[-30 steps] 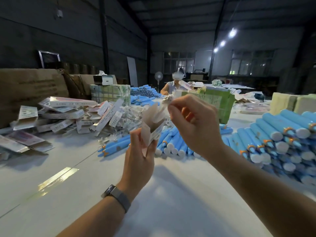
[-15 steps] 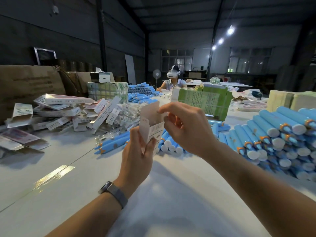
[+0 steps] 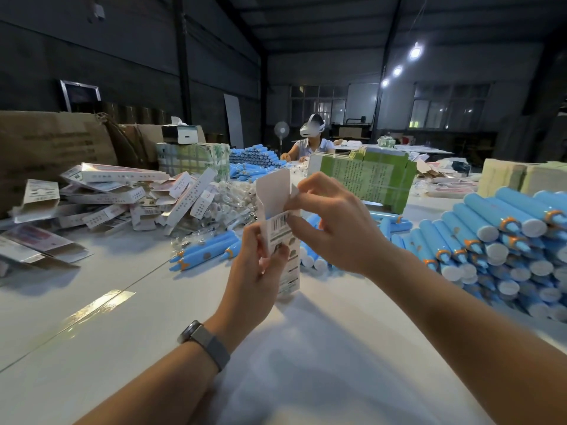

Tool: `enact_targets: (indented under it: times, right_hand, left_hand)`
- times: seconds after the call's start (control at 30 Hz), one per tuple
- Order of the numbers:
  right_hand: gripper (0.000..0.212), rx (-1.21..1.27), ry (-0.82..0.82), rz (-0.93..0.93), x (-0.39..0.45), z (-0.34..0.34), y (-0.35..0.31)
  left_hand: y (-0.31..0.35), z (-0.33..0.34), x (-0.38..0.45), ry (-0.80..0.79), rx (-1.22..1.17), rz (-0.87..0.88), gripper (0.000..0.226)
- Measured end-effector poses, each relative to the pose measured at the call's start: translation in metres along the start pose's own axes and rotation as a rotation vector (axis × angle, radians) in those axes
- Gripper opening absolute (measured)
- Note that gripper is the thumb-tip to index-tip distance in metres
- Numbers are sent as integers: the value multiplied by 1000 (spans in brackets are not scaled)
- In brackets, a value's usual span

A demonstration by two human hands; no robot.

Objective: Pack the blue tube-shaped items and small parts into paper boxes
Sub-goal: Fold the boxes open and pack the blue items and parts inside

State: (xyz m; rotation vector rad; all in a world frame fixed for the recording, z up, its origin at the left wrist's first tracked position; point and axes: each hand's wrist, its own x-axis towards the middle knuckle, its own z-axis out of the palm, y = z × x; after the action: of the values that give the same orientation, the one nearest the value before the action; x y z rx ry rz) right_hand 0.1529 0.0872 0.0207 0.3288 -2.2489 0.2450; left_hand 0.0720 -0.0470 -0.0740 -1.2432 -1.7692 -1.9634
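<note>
Standing upright between both hands, a narrow paper box (image 3: 280, 237) is being held just above the white table (image 3: 322, 363), its top flap raised and its mouth open. The left hand (image 3: 254, 271) is gripping the lower half of the box, thumb pressing the printed front face and fingers wrapping behind. The right hand (image 3: 331, 222) is pinching the small side flap at the open top, fingers curled. The box is white card, with a barcode and dark print down the side facing the camera; whether anything is already inside it cannot be told, since the opening is facing away.

Judging by this, the packing is sitting at an early stage for this box: it is being opened or having its flaps handled, and no tube is being held. Much work appears to be left. Just beyond the grip, blue tubes (image 3: 202, 253) with orange collars are lying loose, and well off to the right of the right hand a large stack of tubes (image 3: 497, 240) with white caps is waiting. To the left of the left hand, a heap of flat and half-folded boxes (image 3: 129, 197) is spreading across the table, and beside it a pile of small clear-wrapped parts (image 3: 233, 204) is sitting. Farther back another person (image 3: 311, 139) is working at the same table.
</note>
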Motion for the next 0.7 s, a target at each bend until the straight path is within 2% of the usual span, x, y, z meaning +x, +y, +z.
enact_targets:
  times: [0.1, 0.27, 0.4, 0.57, 0.7]
  right_hand:
    - [17, 198, 2, 78, 2, -1, 4]
    - [12, 516, -79, 183, 1, 1, 6]
    - [18, 608, -49, 176, -1, -2, 6]
    - [48, 741, 55, 191, -6, 6, -3]
    - [45, 877, 103, 298, -18, 11, -8]
  left_hand:
    - [4, 0, 1, -57, -10, 42, 39]
    - [11, -1, 3, -143, -108, 24, 54]
    - [15, -6, 8, -118, -47, 85, 52]
    - [20, -11, 10, -73, -9, 146, 55]
    - [24, -9, 8, -29, 59, 177, 43]
